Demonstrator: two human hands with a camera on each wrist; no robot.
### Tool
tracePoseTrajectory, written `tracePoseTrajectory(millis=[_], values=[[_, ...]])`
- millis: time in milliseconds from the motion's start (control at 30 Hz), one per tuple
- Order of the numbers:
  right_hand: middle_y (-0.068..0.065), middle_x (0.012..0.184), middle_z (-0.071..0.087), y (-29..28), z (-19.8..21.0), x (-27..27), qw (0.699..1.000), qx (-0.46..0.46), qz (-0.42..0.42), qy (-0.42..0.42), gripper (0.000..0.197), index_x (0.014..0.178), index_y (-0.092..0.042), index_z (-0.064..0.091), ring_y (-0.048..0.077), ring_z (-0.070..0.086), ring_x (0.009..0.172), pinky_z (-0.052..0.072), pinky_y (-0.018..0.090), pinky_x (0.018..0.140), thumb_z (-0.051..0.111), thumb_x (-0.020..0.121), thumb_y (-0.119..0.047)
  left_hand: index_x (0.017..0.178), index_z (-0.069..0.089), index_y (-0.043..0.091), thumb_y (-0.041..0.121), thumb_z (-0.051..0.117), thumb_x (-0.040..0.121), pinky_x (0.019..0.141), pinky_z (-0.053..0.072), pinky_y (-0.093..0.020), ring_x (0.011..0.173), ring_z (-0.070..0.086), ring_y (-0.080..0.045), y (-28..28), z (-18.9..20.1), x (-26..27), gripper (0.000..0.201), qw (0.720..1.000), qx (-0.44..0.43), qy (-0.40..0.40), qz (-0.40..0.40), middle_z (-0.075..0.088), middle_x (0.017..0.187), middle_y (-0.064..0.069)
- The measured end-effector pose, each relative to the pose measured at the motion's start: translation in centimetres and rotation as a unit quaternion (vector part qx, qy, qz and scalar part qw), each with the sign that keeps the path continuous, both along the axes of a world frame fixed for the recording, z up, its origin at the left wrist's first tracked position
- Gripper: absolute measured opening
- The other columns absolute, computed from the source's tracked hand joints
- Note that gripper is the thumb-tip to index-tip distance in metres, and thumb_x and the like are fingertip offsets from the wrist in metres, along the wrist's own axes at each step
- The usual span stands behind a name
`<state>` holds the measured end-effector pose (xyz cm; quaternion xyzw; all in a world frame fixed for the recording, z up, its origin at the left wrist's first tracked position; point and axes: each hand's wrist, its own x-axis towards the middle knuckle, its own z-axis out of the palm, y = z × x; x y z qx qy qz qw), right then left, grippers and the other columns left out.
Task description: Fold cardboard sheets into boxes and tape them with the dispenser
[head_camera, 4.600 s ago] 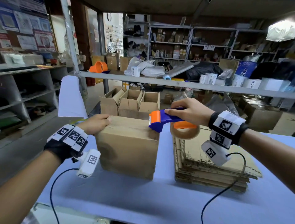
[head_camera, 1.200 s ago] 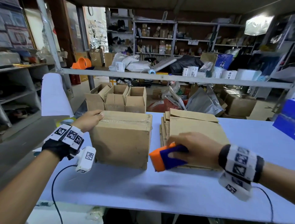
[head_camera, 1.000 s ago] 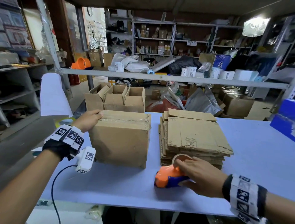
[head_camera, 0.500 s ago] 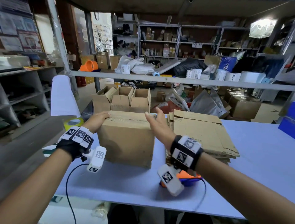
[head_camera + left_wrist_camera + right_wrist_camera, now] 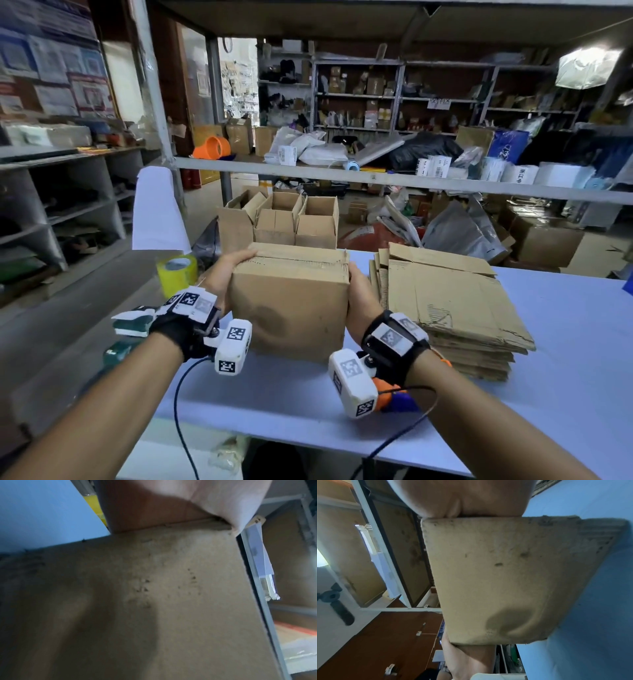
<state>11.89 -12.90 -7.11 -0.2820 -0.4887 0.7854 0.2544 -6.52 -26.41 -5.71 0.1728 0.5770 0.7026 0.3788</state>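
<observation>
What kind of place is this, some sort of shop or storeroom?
Most likely a warehouse packing room. Metal shelving at the back is crowded with goods and parcels, a stack of flat cardboard sheets lies on the blue table, and open boxes stand behind the closed box being handled.

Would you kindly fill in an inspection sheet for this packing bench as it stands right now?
Surface: blue table, bare near its right side.
Job's things: folded box stands upright; flat cardboard stack to its right; tape dispenser lies under the right wrist, mostly hidden.
Clutter: yellow tape roll at the table's left end.
Hands: left hand and right hand hold the box's opposite sides.
Cables: wrist camera cables trail over the near edge.
Surroundings: three open boxes behind the table; crowded shelves beyond.
</observation>
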Motion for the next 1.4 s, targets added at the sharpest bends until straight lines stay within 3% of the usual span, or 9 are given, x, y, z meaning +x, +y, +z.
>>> tracePoseTrajectory(millis=[233, 367, 500, 667, 800, 1000, 1100, 1200, 1400], values=[[0.003, 0.074, 0.073, -1.1, -1.5, 2.0, 0.981, -0.028, 0.070, -0.178, 0.059, 0.080, -0.022, 0.069, 0.024, 0.067, 0.069, 0.056, 0.029, 0.052, 0.039, 0.095, -0.070, 0.117, 0.060, 0.021, 0.049, 0.056, 0.096, 0.075, 0.051, -0.032, 0.098, 0.061, -0.018, -0.7, 2.6, -0.8, 0.035, 0.939, -0.222, 0.263, -0.017, 0.064, 0.107, -0.002], [0.000, 0.135, 0.056, -0.7, 2.4, 2.3, 0.984, 0.037, 0.056, -0.167, 0.056, 0.128, -0.033, 0.060, 0.033, 0.055, 0.123, 0.044, 0.036, 0.088, 0.032, 0.100, -0.072, 0.088, 0.071, 0.034, 0.040, 0.058, 0.096, 0.055, 0.048, -0.021, 0.077, 0.065, -0.003, -2.0, 4.9, -1.5, 0.017, 0.923, -0.162, 0.350, 0.000, 0.068, 0.089, 0.015], [-0.014, 0.169, 0.007, 0.5, 5.9, 3.6, 0.976, 0.187, 0.010, -0.113, 0.098, 0.163, -0.035, -0.001, 0.022, 0.024, 0.153, 0.035, 0.055, 0.113, 0.047, 0.089, -0.078, 0.103, 0.066, 0.033, 0.014, 0.058, 0.091, 0.058, 0.049, -0.021, 0.081, 0.063, -0.012, -3.3, 8.0, -1.6, 0.023, 0.956, -0.021, 0.293, 0.016, 0.066, 0.097, 0.005], [0.000, 0.140, 0.063, 2.2, 8.7, 6.2, 0.982, 0.158, 0.007, 0.101, 0.090, 0.149, -0.026, 0.039, 0.025, 0.064, 0.124, 0.060, 0.054, 0.088, 0.087, 0.077, -0.048, 0.126, 0.048, 0.013, -0.008, 0.063, 0.087, 0.079, 0.054, -0.024, 0.106, 0.060, -0.017, -0.8, 8.7, 0.7, 0.047, 0.937, 0.020, 0.348, 0.010, 0.059, 0.126, -0.010], [-0.002, 0.132, 0.067, 3.8, 8.9, 7.1, 0.948, 0.289, -0.031, 0.133, 0.106, 0.149, -0.037, 0.033, 0.018, 0.068, 0.118, 0.062, 0.045, 0.086, 0.096, 0.067, -0.016, 0.143, 0.045, 0.014, -0.003, 0.052, 0.097, 0.092, 0.052, -0.035, 0.114, 0.057, -0.024, 3.1, 8.6, 2.8, 0.049, 0.942, -0.027, 0.334, -0.023, 0.056, 0.136, -0.013], [0.005, 0.142, 0.054, 6.8, 8.3, 7.1, 0.921, 0.377, -0.037, 0.084, 0.124, 0.155, -0.041, 0.020, 0.024, 0.060, 0.127, 0.061, 0.043, 0.089, 0.092, 0.066, 0.005, 0.156, 0.026, 0.032, 0.007, 0.037, 0.106, 0.060, 0.054, -0.019, 0.117, 0.054, -0.012, 9.0, 8.9, 5.7, 0.057, 0.960, -0.004, 0.258, -0.109, 0.038, 0.152, 0.007], [0.008, 0.145, 0.043, 9.3, 8.2, 7.0, 0.902, 0.429, -0.047, 0.036, 0.124, 0.154, -0.048, 0.017, 0.025, 0.055, 0.128, 0.060, 0.045, 0.092, 0.090, 0.068, 0.004, 0.158, 0.014, 0.036, -0.005, 0.040, 0.101, 0.074, 0.054, -0.017, 0.119, 0.051, -0.001, 11.1, 9.1, 5.6, 0.074, 0.931, 0.007, 0.331, -0.155, 0.035, 0.155, 0.004], [0.000, 0.137, 0.043, 12.0, 7.9, 6.5, 0.870, 0.491, -0.043, 0.013, 0.122, 0.155, -0.049, 0.016, 0.005, 0.061, 0.115, 0.060, 0.028, 0.082, 0.086, 0.071, 0.004, 0.155, 0.002, 0.049, -0.014, 0.053, 0.089, 0.095, 0.055, -0.041, 0.127, 0.049, -0.009, 12.7, 9.7, 5.2, 0.105, 0.873, 0.010, 0.455, -0.175, 0.041, 0.148, 0.006], [-0.001, 0.130, 0.028, 16.0, 7.5, 3.3, 0.845, 0.520, -0.092, -0.086, 0.139, 0.142, -0.074, -0.006, 0.016, 0.050, 0.118, 0.060, 0.049, 0.091, 0.088, 0.055, -0.019, 0.144, 0.012, 0.061, -0.020, 0.058, 0.069, 0.084, 0.056, -0.058, 0.116, 0.061, -0.036, 16.2, 10.9, 4.6, 0.120, 0.784, -0.007, 0.599, -0.164, 0.033, 0.155, -0.006]])
